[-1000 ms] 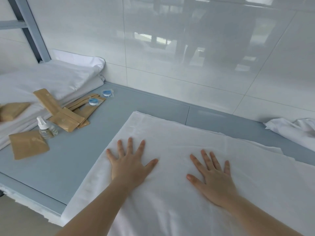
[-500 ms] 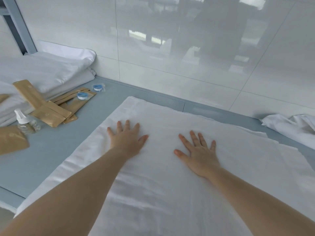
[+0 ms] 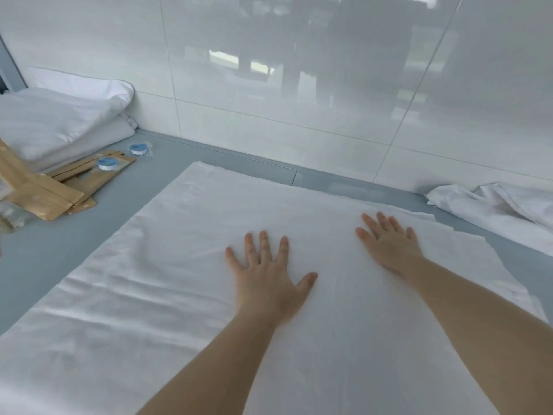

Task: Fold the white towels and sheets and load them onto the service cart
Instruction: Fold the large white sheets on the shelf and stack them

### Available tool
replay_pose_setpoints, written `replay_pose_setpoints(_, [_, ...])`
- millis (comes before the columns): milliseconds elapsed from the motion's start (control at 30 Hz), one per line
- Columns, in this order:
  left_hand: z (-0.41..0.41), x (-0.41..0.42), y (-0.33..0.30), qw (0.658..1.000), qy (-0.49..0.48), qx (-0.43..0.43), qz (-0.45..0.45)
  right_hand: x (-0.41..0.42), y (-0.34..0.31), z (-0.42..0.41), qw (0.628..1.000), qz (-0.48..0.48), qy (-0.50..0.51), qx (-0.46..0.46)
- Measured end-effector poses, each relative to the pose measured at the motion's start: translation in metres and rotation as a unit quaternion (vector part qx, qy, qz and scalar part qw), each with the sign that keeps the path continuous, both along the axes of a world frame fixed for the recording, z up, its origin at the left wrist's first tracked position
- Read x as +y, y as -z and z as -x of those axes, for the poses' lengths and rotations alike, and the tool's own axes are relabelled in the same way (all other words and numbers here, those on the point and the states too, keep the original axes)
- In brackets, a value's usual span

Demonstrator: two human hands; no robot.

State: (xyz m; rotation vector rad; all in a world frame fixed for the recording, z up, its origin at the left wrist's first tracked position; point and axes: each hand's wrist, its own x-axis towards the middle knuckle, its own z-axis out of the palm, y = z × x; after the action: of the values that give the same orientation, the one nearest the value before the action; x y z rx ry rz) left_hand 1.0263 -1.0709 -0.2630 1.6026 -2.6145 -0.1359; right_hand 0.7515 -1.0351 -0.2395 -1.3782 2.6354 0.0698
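A white sheet [image 3: 185, 265] lies spread flat over the grey-blue surface [image 3: 167, 172], with soft wrinkles on its left half. My left hand [image 3: 269, 277] presses flat on the sheet near its middle, fingers spread and straight. My right hand [image 3: 389, 244] lies palm down on the sheet further right and a little farther away, fingers straight too. Neither hand holds anything. A crumpled white cloth [image 3: 502, 211] lies at the right, by the wall.
A stack of folded white linen [image 3: 59, 124] sits at the far left against the tiled wall [image 3: 299, 85]. Brown paper sachets [image 3: 68, 187] and two small blue-lidded items [image 3: 107, 163] lie beside it. A clear bottle [image 3: 12, 217] shows at the left edge.
Both hands have slid to the right across the sheet while staying flat. The view has shifted, so the sachets and linen stack sit further left.
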Motion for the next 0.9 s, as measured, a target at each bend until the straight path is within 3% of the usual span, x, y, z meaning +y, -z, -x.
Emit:
replay_pose_setpoints(100, [-0.001,0.001,-0.001,1.0,0.0,-0.004,0.005,0.03,-0.006,0.032,0.99,-0.018,0.143,0.003])
replay_pose_setpoints(167, [0.0,0.0,-0.002,1.0,0.001,-0.005,0.009,0.037,-0.012,0.02,0.987,-0.011,0.159,0.005])
replay_pose_setpoints(267, [-0.001,0.0,-0.002,1.0,0.001,-0.004,0.006,0.048,-0.004,-0.035,0.999,0.014,-0.025,-0.017])
replay_pose_setpoints(333, [-0.001,-0.001,-0.001,1.0,0.0,-0.005,0.002,0.072,0.007,-0.056,0.996,0.018,-0.087,-0.01])
replay_pose_setpoints(567, [-0.001,0.0,-0.001,1.0,0.007,-0.008,0.007,0.15,-0.013,0.026,0.987,-0.023,0.159,0.01])
replay_pose_setpoints(633, [-0.002,0.0,-0.002,1.0,0.008,-0.007,0.004,0.147,-0.013,0.002,0.987,-0.021,0.16,0.019])
replay_pose_setpoints(800, [-0.002,0.001,-0.003,1.0,0.013,-0.005,-0.001,0.115,0.004,-0.134,0.997,0.068,0.031,-0.03])
replay_pose_setpoints(900, [-0.002,0.003,-0.005,1.0,0.03,0.007,0.005,0.098,0.015,-0.202,0.995,0.097,0.036,-0.009])
